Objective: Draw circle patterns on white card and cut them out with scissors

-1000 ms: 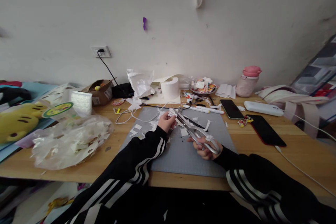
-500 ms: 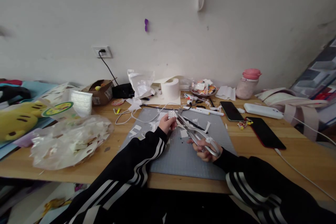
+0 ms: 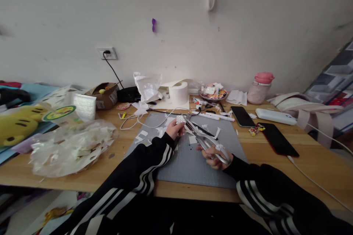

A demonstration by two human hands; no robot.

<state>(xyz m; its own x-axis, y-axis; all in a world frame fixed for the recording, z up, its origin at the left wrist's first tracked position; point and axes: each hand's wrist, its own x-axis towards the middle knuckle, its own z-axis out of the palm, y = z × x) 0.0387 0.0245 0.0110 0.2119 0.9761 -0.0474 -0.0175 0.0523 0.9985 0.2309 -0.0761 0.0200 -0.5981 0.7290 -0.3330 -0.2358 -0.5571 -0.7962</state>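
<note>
Between the fingers of my left hand (image 3: 175, 129) is a small white piece of paper (image 3: 180, 119) printed with a dark honeycomb-like pattern. My right hand (image 3: 216, 157) is wrapped round the grey handles of a pair of scissors (image 3: 205, 140), which look spring-loaded. Their blades point up and left and meet the right edge of the patterned paper. Both hands are above a grey cutting mat (image 3: 198, 170). White paper scraps (image 3: 141, 136) lie on the mat to the left, and a small white square (image 3: 192, 139) rests just under the scissors.
Behind the mat stand a paper roll (image 3: 178, 93) and a bowl of scraps (image 3: 213, 91). Markers (image 3: 209, 116) lie at its far edge. Phones (image 3: 278, 139), a white power bank (image 3: 275, 116) and a pink bottle (image 3: 259, 88) are at right. A plastic bag (image 3: 71, 154) sits at left.
Hands, patterned paper and scissors stay almost where they were. The whole view has shifted very slightly.
</note>
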